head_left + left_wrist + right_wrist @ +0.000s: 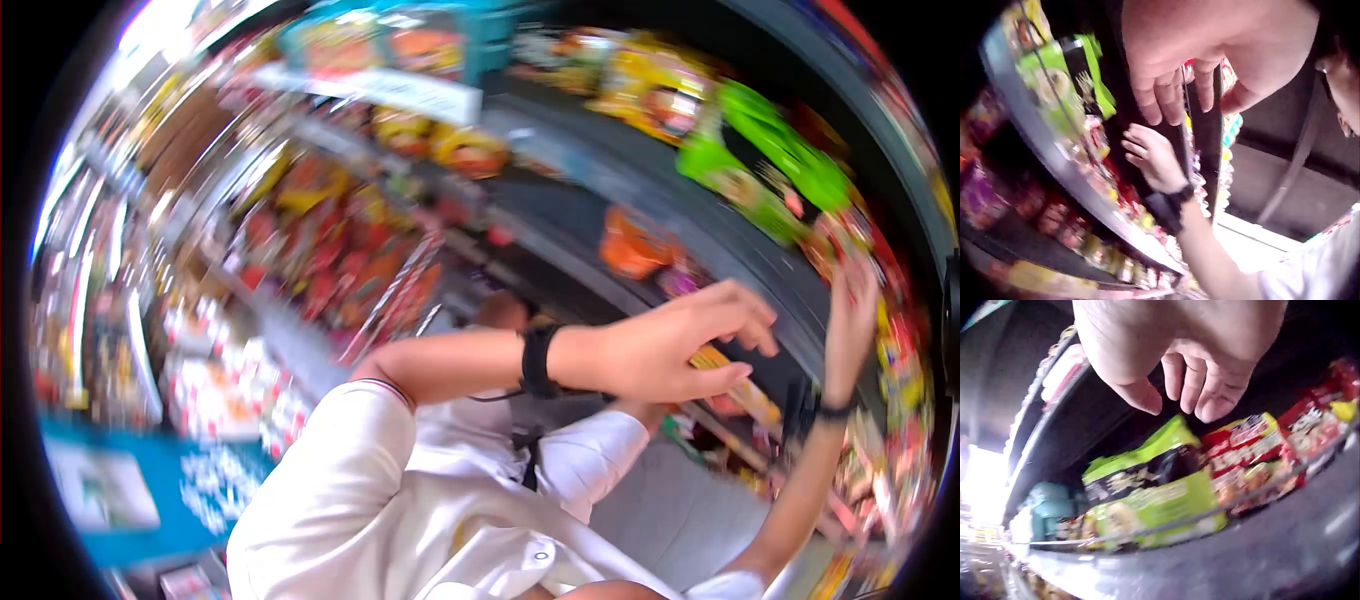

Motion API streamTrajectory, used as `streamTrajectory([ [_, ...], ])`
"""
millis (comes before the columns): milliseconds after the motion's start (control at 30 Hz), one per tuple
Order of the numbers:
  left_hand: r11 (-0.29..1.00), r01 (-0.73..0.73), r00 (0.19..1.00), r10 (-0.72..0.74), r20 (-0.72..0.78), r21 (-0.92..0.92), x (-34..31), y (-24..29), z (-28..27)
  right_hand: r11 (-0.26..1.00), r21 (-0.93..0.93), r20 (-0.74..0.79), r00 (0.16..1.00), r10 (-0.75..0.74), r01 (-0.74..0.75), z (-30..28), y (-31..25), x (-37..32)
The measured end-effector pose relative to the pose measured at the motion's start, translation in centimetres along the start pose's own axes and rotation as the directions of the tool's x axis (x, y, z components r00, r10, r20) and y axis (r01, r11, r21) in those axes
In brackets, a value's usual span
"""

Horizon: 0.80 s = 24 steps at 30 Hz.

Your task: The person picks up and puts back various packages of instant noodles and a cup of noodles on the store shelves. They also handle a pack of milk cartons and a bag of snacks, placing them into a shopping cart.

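Observation:
My right hand [850, 315] is reached out at the shelf, its fingers loosely bent with nothing in them. In the right wrist view that hand [1179, 350] hovers over a bright green and black snack bag [1166, 503] and a red packet [1247, 450] beside it. The green bag [1054, 94] appears in the left wrist view too, left of the right hand [1157, 159]. My left hand [660, 340] is held out in front of my body, fingers slightly curved and holding nothing. Seen from the left wrist, its fingers [1169, 97] hang down loosely spread.
A thin wire rail [1260, 494] runs along the shelf's front, before the bags. More red packets [1319, 428] stand to the right. Yellow bags [655, 85] share the upper shelf, and an orange packet [632, 243] sits lower. A blurred teal display [160, 490] is at lower left.

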<state>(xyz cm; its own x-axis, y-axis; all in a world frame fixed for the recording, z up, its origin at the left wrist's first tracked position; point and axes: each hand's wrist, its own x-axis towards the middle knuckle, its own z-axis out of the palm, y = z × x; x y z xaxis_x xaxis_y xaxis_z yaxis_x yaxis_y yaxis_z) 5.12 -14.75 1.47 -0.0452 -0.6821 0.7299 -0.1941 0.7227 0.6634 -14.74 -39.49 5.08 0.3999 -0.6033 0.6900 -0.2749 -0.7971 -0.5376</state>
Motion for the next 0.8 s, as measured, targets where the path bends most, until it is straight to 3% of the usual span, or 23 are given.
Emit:
streamTrajectory([
  [33,0.994,0.085,0.992,-0.091,-0.083,-0.070,-3.7,-0.7,-1.4,0.996,0.083,0.080,0.997,0.023,-0.030,1.8,-2.1,-2.3],
  [67,0.992,0.079,0.982,-0.061,-0.177,0.102,-7.2,-1.7,-3.2,0.996,0.080,0.161,0.986,0.034,-0.048,3.9,-4.7,-4.8],
  [133,0.900,0.295,0.919,-0.176,-0.354,0.320,-13.9,-1.6,-6.1,0.992,0.118,0.270,0.963,0.012,-0.046,7.5,-8.9,-8.8],
  [167,0.823,0.341,0.891,-0.129,-0.434,0.455,-17.7,-2.2,-7.8,0.990,0.128,0.334,0.942,0.018,-0.064,9.5,-10.8,-10.3],
  [200,0.801,0.440,0.821,-0.176,-0.543,0.406,-20.6,-0.6,-9.3,0.988,0.148,0.414,0.910,-0.025,-0.040,11.4,-11.7,-11.3],
  [233,0.740,0.472,0.798,-0.128,-0.588,0.479,-23.4,0.3,-10.9,0.983,0.185,0.448,0.890,-0.086,0.001,13.5,-12.6,-12.0],
  [267,0.743,0.580,0.681,-0.216,-0.700,0.334,-25.9,1.7,-12.1,0.975,0.218,0.451,0.880,-0.147,0.051,15.7,-14.0,-12.4],
  [300,0.705,0.553,0.701,-0.107,-0.705,0.443,-28.3,2.6,-13.7,0.964,0.259,0.485,0.857,-0.175,0.050,17.7,-15.4,-12.5],
  [333,0.695,0.654,0.570,-0.194,-0.798,0.299,-30.9,3.1,-15.3,0.949,0.309,0.493,0.842,-0.221,0.068,19.9,-16.4,-12.7],
  [367,0.729,0.663,0.467,-0.224,-0.856,0.171,-32.0,4.7,-16.6,0.941,0.335,0.526,0.819,-0.230,0.049,22.1,-17.5,-12.8],
  [400,0.706,0.691,0.399,-0.195,-0.896,0.154,-33.0,6.1,-18.2,0.922,0.386,0.555,0.790,-0.260,0.033,24.3,-18.5,-12.8],
  [467,0.699,0.715,0.143,-0.120,-0.982,0.019,-34.5,7.8,-21.8,0.881,0.472,0.561,0.765,-0.317,0.019,29.0,-20.3,-13.2],
  [533,0.735,0.647,-0.172,-0.118,-0.978,-0.202,-36.8,8.7,-26.1,0.850,0.522,0.624,0.713,-0.321,-0.074,33.4,-21.8,-14.0],
  [600,0.872,0.403,-0.248,-0.188,-0.950,-0.278,-38.5,9.8,-30.0,0.818,0.555,0.674,0.659,-0.334,-0.153,37.1,-23.4,-15.1],
  [633,0.904,0.248,-0.361,-0.246,-0.899,-0.347,-40.1,9.3,-32.3,0.794,0.578,0.683,0.645,-0.343,-0.188,39.1,-23.8,-15.8],
  [800,0.789,0.180,-0.369,-0.499,-0.784,-0.587,-42.4,9.7,-40.1,0.783,0.570,0.740,0.570,-0.359,-0.247,42.5,-26.7,-18.3],
])
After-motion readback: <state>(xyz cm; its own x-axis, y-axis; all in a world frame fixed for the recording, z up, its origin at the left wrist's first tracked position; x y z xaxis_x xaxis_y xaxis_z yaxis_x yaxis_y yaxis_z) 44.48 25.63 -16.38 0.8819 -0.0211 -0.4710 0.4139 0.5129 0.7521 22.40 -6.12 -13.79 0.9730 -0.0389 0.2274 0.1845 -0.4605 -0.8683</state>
